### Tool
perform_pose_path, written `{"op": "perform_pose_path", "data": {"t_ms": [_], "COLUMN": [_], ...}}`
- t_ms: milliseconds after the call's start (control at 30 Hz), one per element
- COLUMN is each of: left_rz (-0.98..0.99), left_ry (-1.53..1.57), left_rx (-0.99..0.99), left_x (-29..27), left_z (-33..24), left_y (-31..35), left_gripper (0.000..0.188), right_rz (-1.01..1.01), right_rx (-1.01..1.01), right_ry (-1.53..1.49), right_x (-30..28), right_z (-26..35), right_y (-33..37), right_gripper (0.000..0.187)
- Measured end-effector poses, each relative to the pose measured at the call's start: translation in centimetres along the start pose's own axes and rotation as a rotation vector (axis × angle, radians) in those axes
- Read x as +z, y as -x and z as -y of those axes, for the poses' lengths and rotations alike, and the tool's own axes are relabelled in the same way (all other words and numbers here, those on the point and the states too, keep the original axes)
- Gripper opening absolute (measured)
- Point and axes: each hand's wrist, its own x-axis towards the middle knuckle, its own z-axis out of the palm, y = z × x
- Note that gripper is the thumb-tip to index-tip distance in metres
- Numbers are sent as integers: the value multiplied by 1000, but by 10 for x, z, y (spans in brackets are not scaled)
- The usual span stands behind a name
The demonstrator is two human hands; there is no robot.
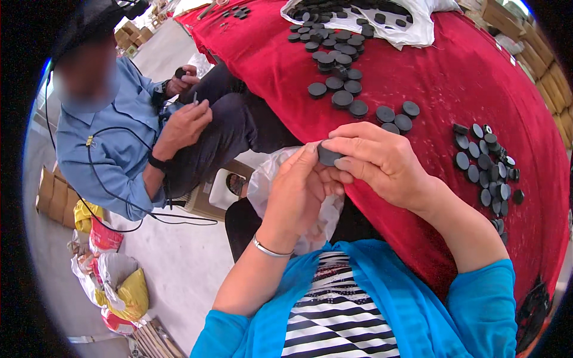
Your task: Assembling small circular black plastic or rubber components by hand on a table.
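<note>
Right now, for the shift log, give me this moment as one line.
left hand: holding black disc | right hand: holding same disc | red cloth: loose black discs

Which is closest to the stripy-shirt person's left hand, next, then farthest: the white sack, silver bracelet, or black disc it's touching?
1. Black disc: touching the left hand.
2. Silver bracelet: lower left of that hand.
3. White sack: across the red table.

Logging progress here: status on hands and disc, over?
Left hand, right hand: both on disc. Loose discs beyond, on red cloth. Nothing seen in the way.
</note>
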Motion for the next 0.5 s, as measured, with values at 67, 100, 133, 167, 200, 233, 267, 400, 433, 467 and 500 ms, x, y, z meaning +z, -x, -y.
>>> {"op": "perform_pose_path", "data": {"t_ms": [67,100,133,167,200,233,267,400,433,467,500], "left_rz": [-90,-90,-65,-39,-38,-64,-90,-45,-53,-61,-61], "left_ry": [-49,-48,-72,-97,-96,-194,-292,-427,-532,-636,-635], "left_rx": [72,73,91,108,107,181,255,408,483,558,558], "left_x": [6,6,5,5,7,11,13,8,8,8,7], "left_z": [-1,-1,-1,-1,0,1,2,6,7,7,7], "left_y": [1,2,3,4,5,6,7,10,10,11,10], "left_gripper": [35,35,33,32,32,31,29,23,22,21,21], "right_rz": [-8,-7,-14,-21,-21,-24,-27,-16,-17,-18,-18], "right_rx": [-27,-27,-8,11,12,109,205,27,31,35,35], "right_ry": [20,21,-3,-27,-25,-71,-116,-32,-40,-47,-46], "right_x": [2,1,0,-1,-2,-2,-2,-2,-2,-2,-2], "right_z": [0,2,6,9,10,11,11,7,7,8,8], "right_y": [1,-1,-3,-5,-4,-4,-3,-4,-4,-4,-4], "right_gripper": [30,30,30,30,30,30,29,28,27,26,26]}}
